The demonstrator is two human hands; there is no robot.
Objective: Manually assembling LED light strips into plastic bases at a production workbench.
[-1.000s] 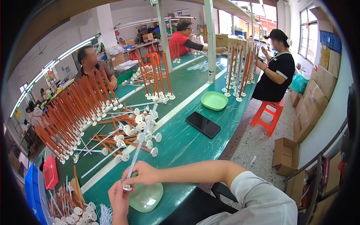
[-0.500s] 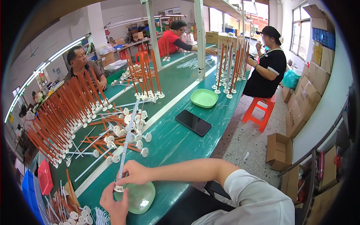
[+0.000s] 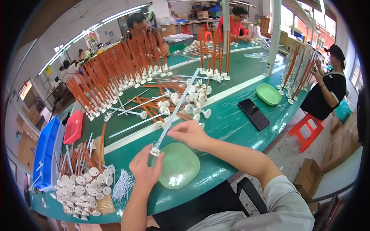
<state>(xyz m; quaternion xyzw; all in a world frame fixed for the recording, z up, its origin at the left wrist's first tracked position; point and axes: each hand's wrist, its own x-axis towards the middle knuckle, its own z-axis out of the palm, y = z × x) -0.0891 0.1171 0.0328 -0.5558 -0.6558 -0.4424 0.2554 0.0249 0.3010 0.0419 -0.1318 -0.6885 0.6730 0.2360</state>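
Observation:
My left hand (image 3: 145,166) is closed on the white round base of a long pale strip (image 3: 181,104), pinching it between thumb and fingers. The strip tilts up and away to the right, with small dots along it and a thin white loop at its base. Just right of the strip's lower part is my right hand (image 3: 189,134), its fingers bent together; whatever they hold, if anything, is too small to make out. Below both hands lies a shallow green tray (image 3: 189,177). A bunch of thin white cords (image 3: 123,185) rests left of my left wrist.
White-based strips (image 3: 83,184) are piled at the near left, beside a blue bin (image 3: 46,154) and a red tray (image 3: 73,127). Rows of upright orange strips (image 3: 115,69) stand beyond loose ones. A phone (image 3: 253,114) and another green tray (image 3: 269,94) lie right. Several people sit around.
My view has swung left, so the scene sits farther right. My right hand has come off the strip's lower end and moved up beside it; my left hand still holds the base.

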